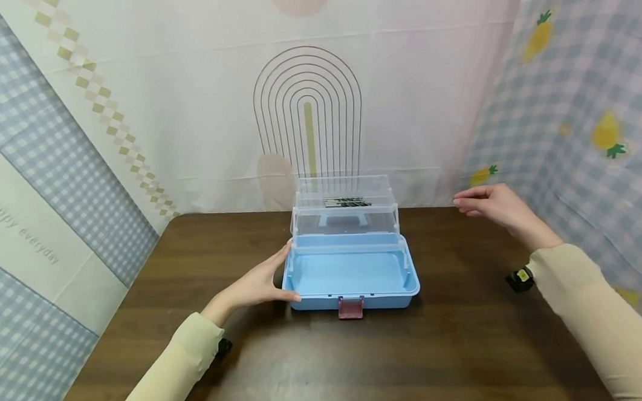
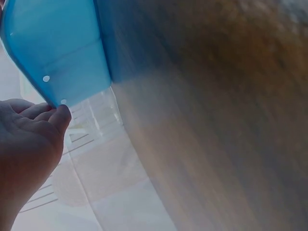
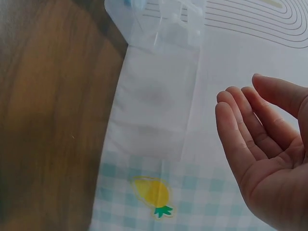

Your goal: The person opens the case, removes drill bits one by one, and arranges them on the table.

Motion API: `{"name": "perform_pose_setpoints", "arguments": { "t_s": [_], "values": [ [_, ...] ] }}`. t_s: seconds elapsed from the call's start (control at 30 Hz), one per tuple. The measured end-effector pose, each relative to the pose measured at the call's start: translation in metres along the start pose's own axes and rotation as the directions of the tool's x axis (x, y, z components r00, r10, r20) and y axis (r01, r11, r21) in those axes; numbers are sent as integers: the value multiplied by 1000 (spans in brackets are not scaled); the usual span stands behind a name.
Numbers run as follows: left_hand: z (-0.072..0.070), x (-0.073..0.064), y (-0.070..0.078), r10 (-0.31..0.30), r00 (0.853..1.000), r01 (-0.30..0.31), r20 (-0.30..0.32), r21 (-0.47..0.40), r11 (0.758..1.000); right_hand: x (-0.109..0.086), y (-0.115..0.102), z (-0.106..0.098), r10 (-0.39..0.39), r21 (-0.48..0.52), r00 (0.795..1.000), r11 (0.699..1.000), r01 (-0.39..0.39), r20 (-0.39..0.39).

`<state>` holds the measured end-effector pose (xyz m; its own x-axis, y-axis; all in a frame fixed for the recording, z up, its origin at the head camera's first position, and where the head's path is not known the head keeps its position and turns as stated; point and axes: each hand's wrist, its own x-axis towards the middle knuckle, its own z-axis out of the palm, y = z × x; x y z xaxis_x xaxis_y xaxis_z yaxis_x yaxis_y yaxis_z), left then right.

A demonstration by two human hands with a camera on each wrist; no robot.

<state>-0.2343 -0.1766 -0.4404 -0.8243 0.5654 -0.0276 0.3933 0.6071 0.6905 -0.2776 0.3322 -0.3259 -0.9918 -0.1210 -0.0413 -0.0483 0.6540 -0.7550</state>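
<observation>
A light blue plastic storage box (image 1: 350, 275) stands with its lid up on the table, a mauve latch (image 1: 350, 308) hanging at its front. Clear tiered trays (image 1: 347, 223) rise at the back, and one holds several thin dark rods with a twisted look (image 1: 348, 202), too small to name surely. My left hand (image 1: 259, 282) grips the box's left front corner, thumb at the front rim and fingers along the side. In the left wrist view, fingertips (image 2: 60, 115) touch the blue wall. Up in the air to the right, my right hand (image 1: 497, 207) holds nothing, its fingers loosely bent.
The brown wooden table (image 1: 312, 363) ends at a pale patterned cloth (image 1: 221, 128) behind the box. Checked cloth with pineapples (image 1: 592, 118) hangs at the right. A black strapped device (image 1: 521, 280) sits at my right wrist.
</observation>
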Motion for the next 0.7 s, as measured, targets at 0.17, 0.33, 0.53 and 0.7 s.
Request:
{"name": "perform_pose_setpoints", "arguments": {
  "t_s": [0.17,0.33,0.53,0.7],
  "values": [
    [-2,-1,-1,1,1000,-1,2,-4,1000,14,-17,3,-48,-108,999,993,46,-8],
    [-2,0,0,-12,1000,12,17,2,1000,28,-39,2,-40,-2,999,999,40,35],
    [-1,0,0,-37,999,36,8,7,999,46,-58,2,-55,85,998,995,52,40],
    [1,0,0,-44,999,44,8,1,999,58,-69,8,-70,55,995,996,67,64]
  ]
}}
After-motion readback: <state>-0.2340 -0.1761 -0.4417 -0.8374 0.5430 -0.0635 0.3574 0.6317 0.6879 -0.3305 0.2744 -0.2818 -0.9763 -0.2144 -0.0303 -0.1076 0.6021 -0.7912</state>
